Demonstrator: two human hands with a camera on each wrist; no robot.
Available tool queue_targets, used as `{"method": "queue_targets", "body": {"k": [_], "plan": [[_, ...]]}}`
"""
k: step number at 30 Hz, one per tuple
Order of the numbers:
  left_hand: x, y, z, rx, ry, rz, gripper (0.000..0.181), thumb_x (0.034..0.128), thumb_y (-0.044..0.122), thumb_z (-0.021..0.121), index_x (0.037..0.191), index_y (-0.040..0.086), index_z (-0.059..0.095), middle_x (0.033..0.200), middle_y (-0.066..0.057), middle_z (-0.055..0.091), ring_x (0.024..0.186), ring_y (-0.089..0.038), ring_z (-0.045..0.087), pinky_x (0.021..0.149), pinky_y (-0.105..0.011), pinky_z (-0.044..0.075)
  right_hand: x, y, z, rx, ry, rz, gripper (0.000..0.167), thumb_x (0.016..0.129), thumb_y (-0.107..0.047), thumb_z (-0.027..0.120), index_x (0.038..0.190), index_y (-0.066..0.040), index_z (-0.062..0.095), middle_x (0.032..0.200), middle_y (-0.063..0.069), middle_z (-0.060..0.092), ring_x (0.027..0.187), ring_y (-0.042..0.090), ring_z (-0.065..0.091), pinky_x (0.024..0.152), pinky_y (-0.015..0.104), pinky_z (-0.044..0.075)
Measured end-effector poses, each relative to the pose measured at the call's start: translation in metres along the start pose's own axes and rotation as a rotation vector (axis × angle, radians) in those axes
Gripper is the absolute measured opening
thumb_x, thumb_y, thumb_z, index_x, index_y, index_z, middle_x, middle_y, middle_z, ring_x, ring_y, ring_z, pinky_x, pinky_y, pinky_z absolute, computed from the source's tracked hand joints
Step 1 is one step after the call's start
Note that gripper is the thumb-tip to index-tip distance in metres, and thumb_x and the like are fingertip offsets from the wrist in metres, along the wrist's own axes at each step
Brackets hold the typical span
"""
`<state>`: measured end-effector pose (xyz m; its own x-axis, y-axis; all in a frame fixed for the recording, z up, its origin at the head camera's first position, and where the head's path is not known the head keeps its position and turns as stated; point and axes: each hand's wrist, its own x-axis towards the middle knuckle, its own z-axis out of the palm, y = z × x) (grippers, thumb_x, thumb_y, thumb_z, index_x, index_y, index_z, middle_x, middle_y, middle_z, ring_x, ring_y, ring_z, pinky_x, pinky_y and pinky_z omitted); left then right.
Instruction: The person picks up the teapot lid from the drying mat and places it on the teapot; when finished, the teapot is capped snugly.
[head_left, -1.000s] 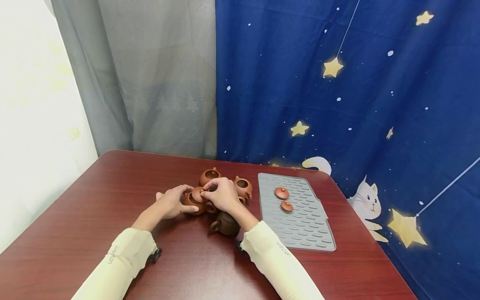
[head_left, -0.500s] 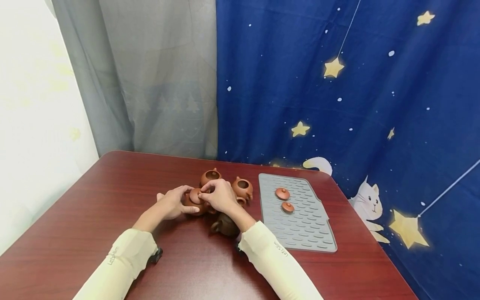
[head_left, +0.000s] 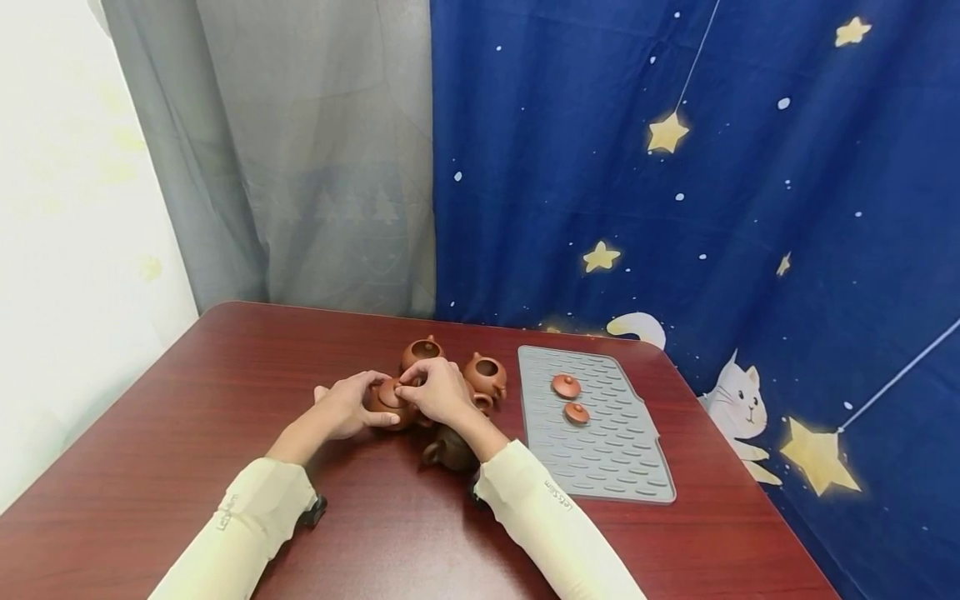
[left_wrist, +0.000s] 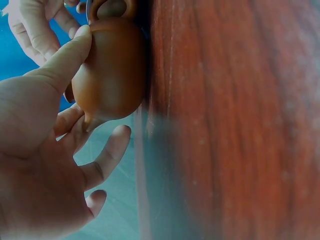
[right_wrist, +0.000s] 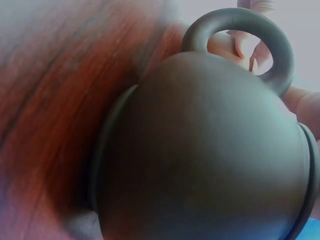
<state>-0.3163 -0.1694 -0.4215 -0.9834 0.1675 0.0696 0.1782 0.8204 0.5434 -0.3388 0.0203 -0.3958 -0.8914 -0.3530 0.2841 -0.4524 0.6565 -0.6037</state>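
Observation:
In the head view my left hand (head_left: 343, 406) holds a reddish-brown clay teapot (left_wrist: 112, 70), thumb on the near side and fingers on the far side. In the left wrist view, the thumb presses near the rim and several fingers are spread past the spout. My right hand (head_left: 444, 390) pinches the knob of a matching lid (head_left: 388, 390), which lies over the teapot's opening. How well it is seated cannot be told. A dark brown teapot (right_wrist: 200, 145) stands below my right wrist and fills most of the right wrist view.
Two lidless reddish teapots, one at the back (head_left: 422, 353) and one to the right (head_left: 486, 377), stand close behind my right hand. On a grey ridged mat (head_left: 600, 467) lie a larger lid (head_left: 566, 386) and a smaller lid (head_left: 577, 413). Curtains hang behind the table (head_left: 375, 533).
My right hand has moved slightly left with the lid, which has gone from tilted beside the opening to lying over it. My left hand stays on the teapot.

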Motion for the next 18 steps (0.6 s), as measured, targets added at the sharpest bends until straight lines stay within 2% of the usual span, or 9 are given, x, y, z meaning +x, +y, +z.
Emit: {"method": "queue_targets", "body": {"k": [12, 18], "plan": [[-0.0003, 0.0015, -0.0003, 0.005, -0.008, -0.006, 0.077, 0.0762, 0.056, 0.079, 0.136, 0.015, 0.055, 0.137, -0.012, 0.058, 0.122, -0.036, 0.054, 0.081, -0.052, 0.028, 0.0010, 0.0011, 0.0025, -0.010, 0.001, -0.014, 0.007, 0.082, -0.027, 0.081, 0.086, -0.023, 0.077, 0.067, -0.015, 0.063, 0.061, 0.003, 0.055, 0.053, 0.022, 0.044], [-0.0004, 0.0002, 0.0003, 0.001, -0.011, -0.003, 0.076, 0.0766, 0.055, 0.079, 0.137, 0.015, 0.055, 0.137, -0.012, 0.058, 0.123, -0.036, 0.053, 0.082, -0.053, 0.028, 0.0001, 0.0003, -0.0010, 0.025, -0.034, -0.031, 0.007, 0.083, -0.019, 0.081, 0.089, -0.019, 0.077, 0.069, -0.012, 0.066, 0.061, 0.003, 0.056, 0.055, 0.021, 0.046]]}}
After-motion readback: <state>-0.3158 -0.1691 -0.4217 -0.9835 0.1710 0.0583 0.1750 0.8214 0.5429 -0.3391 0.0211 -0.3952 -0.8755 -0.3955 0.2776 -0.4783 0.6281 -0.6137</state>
